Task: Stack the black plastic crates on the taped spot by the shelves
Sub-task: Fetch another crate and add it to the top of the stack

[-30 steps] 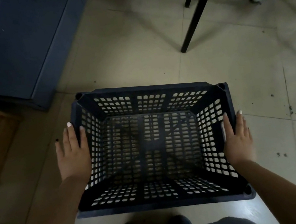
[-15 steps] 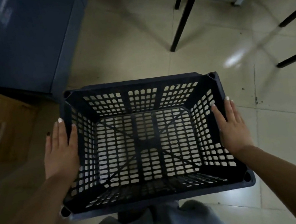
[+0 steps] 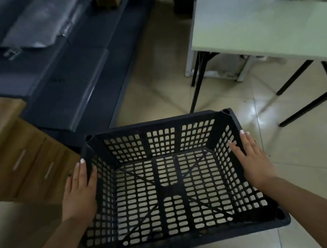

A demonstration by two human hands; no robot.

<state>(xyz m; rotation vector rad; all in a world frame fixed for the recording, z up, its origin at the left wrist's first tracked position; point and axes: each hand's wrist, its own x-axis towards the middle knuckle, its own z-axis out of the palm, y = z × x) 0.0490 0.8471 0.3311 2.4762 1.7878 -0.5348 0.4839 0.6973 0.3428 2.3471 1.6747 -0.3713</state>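
Beige floor tiles [image 3: 158,78] run forward between a dark blue low unit [image 3: 78,72] on the left and a pale surface [image 3: 260,28] on black legs at the right; a wooden cabinet [image 3: 7,147] with drawers sits at the near left. No taped spot and no other crates show in this view, so where the stack is to go cannot be told from here.

One black plastic crate [image 3: 168,182] is carried off the floor in front of the person, open side up and empty, the tiles showing through its slotted bottom. Its long axis runs left to right, across the body. The left hand [image 3: 79,191] lies flat against the outside of the left short wall, and the right hand [image 3: 252,159] against the right short wall. The fingers [image 3: 245,141] of both hands are stretched out straight and point forward along the top edge; they are not curled through the slots, so the crate is held by an inward squeeze between the two palms. Both hands sit about equally far along the walls, neither nearer the far end.

Against the earlier views, the hands keep the same flat press on the same two walls, but the camera has lifted: the floor-only scene has given way to the blue unit, the cabinet drawers and the pale top. The crate's far rim now points roughly down the aisle, which suggests the carry is under way and the set-down is not yet near.
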